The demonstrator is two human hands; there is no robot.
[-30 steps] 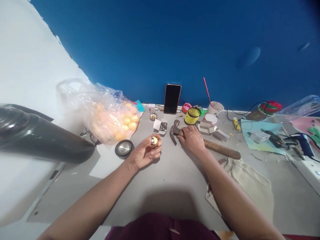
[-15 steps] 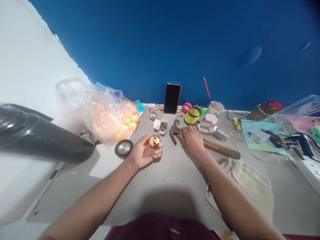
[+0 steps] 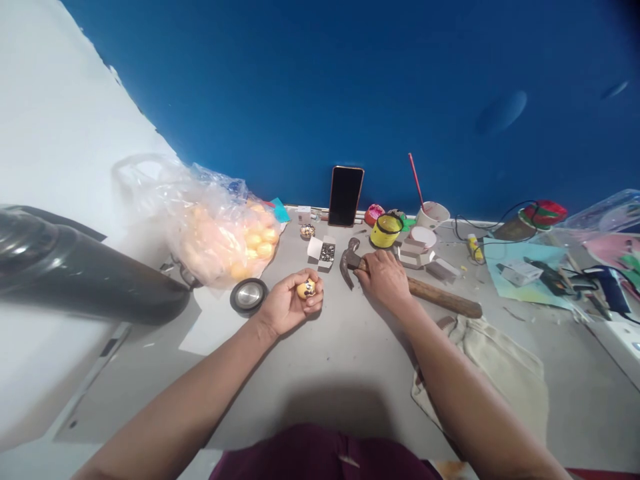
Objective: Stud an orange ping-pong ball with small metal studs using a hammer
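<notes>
My left hand is curled around a small yellow ball with dark and shiny bits stuck on its face, held just above the grey table. My right hand rests on a hammer, fingers closed over the wooden handle close to the rusty head. The hammer lies flat on the table, its handle running out to the right. A small white box of metal pins sits just behind the two hands.
A clear plastic bag of yellow balls lies at the left, a round metal lid beside it. A phone leans on the blue wall. A yellow cup, white cups, cables and tools crowd the right. A beige cloth lies near my right arm.
My left hand has turned the yellow ball in its fingers and closed a little more around it. My right hand and the hammer have stayed where they were.
</notes>
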